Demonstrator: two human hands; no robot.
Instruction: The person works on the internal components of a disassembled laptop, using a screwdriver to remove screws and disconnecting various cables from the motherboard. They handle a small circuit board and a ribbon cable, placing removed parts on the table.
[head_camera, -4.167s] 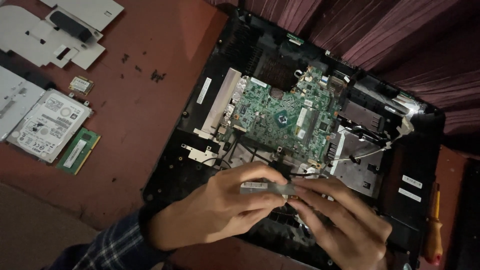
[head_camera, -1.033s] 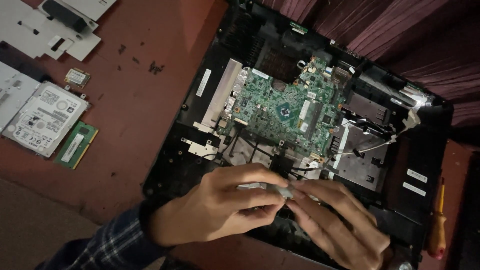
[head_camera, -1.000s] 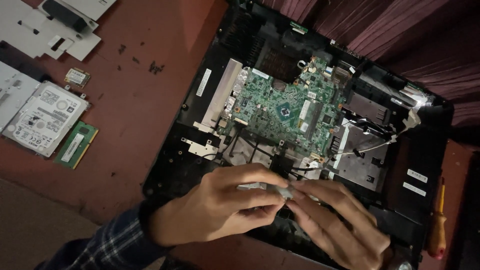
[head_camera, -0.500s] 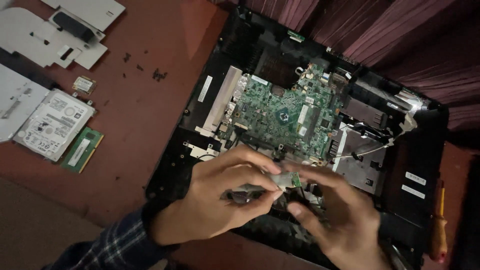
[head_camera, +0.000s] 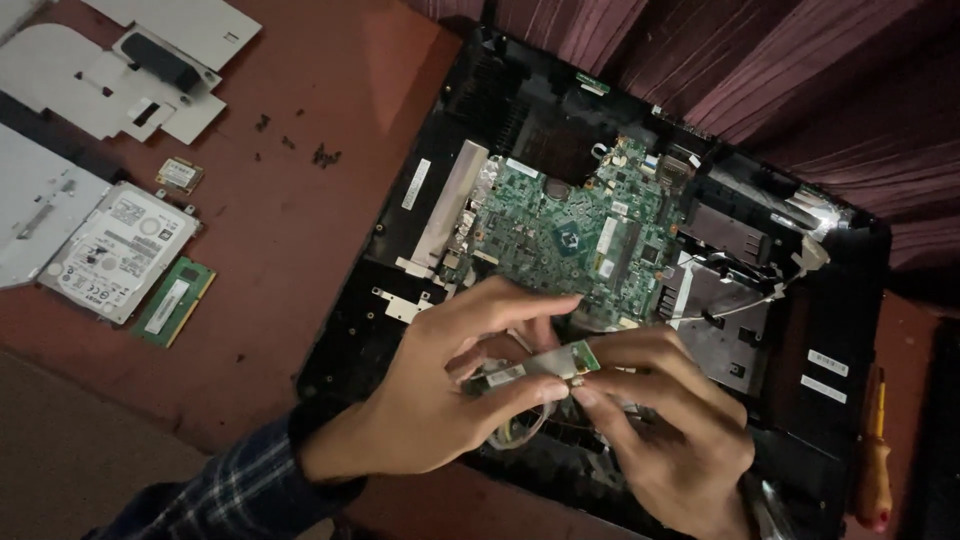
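While my left hand (head_camera: 440, 400) pinches a narrow green circuit strip (head_camera: 535, 366) between thumb and fingertips, my right hand (head_camera: 665, 425) closes on the strip's right end, so both grips are clamped on the same part. The strip is held level just above the near edge of the opened black laptop shell (head_camera: 840, 400), with thin wires (head_camera: 520, 432) looping down from it into the shell. Beyond my fingers, the green main board (head_camera: 570, 235) lies in the middle of the shell, with a long silver bracket (head_camera: 450, 205) along its left side and a grey metal plate (head_camera: 715, 320) to its right.

At the right edge of the table (head_camera: 300, 230), a screwdriver (head_camera: 875, 470) with a yellow shaft and red handle lies beside the shell. Toward the left edge of the table lie a silver hard drive (head_camera: 120, 250), a green memory stick (head_camera: 173, 302) just beside it, and a small square card (head_camera: 180, 176) a little farther back. Grey cover plates (head_camera: 110, 70) occupy the far left corner, and small dark screws (head_camera: 322, 155) are scattered between them and the shell. My left sleeve (head_camera: 240, 490) is dark plaid.
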